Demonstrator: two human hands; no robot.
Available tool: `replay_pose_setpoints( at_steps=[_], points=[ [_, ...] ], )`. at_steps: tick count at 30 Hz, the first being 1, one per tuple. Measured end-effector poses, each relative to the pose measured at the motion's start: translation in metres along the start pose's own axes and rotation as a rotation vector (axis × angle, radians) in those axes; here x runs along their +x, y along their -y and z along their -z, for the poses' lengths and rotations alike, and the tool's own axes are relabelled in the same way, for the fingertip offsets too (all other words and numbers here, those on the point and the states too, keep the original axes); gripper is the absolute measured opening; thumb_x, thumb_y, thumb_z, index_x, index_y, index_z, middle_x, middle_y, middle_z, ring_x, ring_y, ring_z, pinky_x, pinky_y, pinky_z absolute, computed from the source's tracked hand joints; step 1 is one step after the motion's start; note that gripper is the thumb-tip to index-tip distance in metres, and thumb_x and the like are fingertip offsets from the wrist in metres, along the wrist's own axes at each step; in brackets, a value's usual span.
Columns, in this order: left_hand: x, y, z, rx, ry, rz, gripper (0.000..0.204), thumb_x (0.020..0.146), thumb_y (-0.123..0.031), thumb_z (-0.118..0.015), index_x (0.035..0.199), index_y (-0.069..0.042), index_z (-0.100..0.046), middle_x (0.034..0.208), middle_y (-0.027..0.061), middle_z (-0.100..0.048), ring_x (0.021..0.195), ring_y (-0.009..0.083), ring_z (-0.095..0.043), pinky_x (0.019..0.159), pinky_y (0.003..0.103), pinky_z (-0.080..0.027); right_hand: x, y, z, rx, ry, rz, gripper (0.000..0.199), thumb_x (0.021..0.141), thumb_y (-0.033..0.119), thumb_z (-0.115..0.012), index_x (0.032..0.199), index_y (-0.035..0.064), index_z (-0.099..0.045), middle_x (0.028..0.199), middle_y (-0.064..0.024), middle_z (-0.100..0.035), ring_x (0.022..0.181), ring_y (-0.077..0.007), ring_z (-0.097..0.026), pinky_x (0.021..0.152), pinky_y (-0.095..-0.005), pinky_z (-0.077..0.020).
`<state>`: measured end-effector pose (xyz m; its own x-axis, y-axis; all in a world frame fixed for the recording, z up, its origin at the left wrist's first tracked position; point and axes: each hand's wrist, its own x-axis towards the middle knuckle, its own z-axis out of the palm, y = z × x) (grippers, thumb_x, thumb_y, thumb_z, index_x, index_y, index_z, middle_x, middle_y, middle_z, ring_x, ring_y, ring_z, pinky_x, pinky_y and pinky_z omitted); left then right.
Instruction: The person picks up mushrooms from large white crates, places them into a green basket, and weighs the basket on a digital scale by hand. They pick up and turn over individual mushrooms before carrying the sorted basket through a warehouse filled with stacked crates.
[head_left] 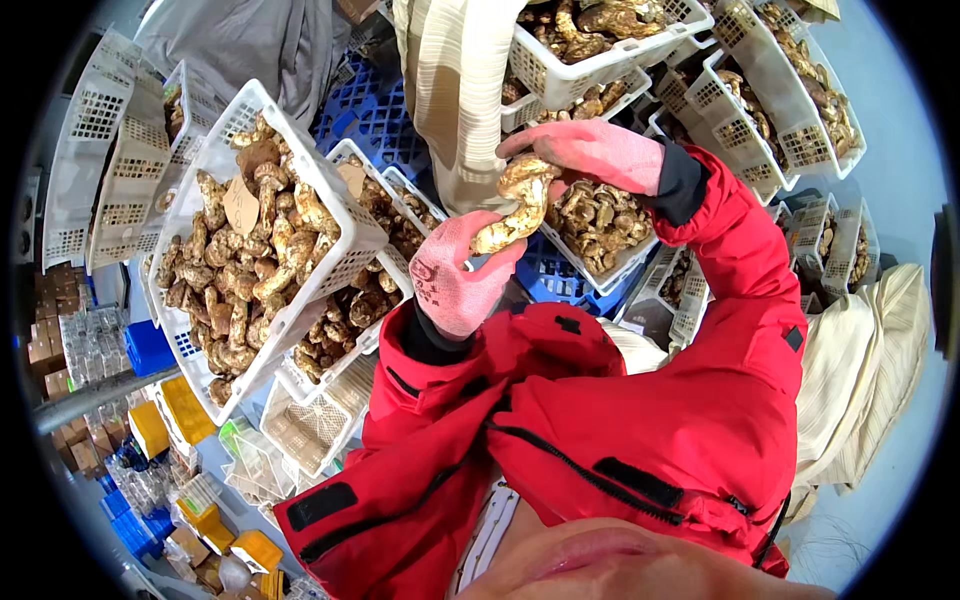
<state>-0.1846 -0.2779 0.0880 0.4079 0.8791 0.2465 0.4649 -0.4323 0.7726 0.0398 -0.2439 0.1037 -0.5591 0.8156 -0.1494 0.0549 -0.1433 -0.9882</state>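
Observation:
Both my hands wear pink gloves and meet at one large mushroom [519,204] with a curved, pale, brown-flecked stem. My left hand [458,275] pinches the lower end of the stem between thumb and fingers. At the upper end, my right hand [600,157] curves its fingers over the thick brown top, the thumb partly hidden behind it. Below the right hand sits a white crate of mushrooms [598,228]. Left of my left hand, a tilted white plastic crate [345,225] is heaped with brown mushrooms, and a tan tag [241,206] lies on the heap.
More white crates of mushrooms stand stacked at the top [570,75] and upper right [815,130]. Blue plastic crates [370,115] show between them. Cream cloth [450,100] drapes beside the top stack. Yellow bins [185,410] and boxes lie at the lower left.

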Motion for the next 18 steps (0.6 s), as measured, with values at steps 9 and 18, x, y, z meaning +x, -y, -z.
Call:
replay_pose_setpoints(
  at_steps=[9,18],
  points=[
    [0.023,-0.011,-0.026,-0.250,0.077,0.058,0.051,0.064,-0.009,-0.068,0.110,-0.002,-0.049,0.103,0.0141,-0.054,0.093,0.0236,-0.055,0.079,0.031,-0.043,-0.032,0.014,0.044,-0.446,-0.308,0.124,0.036,0.081,0.022,-0.052,0.113,0.0050,-0.052,0.095,-0.0045,-0.058,0.084,-0.0105,-0.055,0.072,-0.0241,-0.0450],
    [0.021,0.020,-0.070,-0.197,0.389,0.034,0.037,0.074,-0.009,-0.061,0.109,-0.001,-0.051,0.100,0.0134,-0.053,0.092,0.0214,-0.055,0.080,0.029,-0.043,0.005,0.019,0.123,-0.125,-0.935,0.368,0.029,0.083,0.022,-0.051,0.108,0.0093,-0.056,0.095,-0.0086,-0.060,0.082,-0.0164,-0.058,0.073,-0.0259,-0.0454]
  ],
)
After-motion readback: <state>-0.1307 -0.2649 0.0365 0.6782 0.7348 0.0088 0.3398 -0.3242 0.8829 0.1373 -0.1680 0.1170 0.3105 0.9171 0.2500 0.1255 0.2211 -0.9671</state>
